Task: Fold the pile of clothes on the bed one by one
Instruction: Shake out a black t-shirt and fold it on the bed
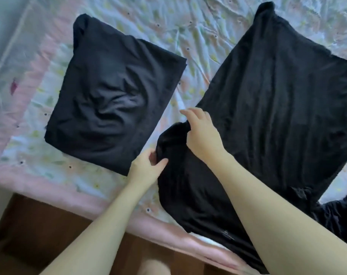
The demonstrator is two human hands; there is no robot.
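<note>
A black garment point(277, 100) lies spread out on the right half of the bed, its near end hanging over the bed's edge. My left hand point(147, 165) pinches the garment's left sleeve edge between thumb and fingers. My right hand point(200, 132) grips the same bunched sleeve a little higher, its index finger stretched out. A folded black garment point(113, 92) lies flat on the left half of the bed, apart from both hands.
The bed carries a wrinkled pale floral sheet point(198, 36) with a pink border point(49, 187). More dark cloth point(343, 213) lies at the right edge. A brown wooden floor point(39, 225) shows below the bed's near edge.
</note>
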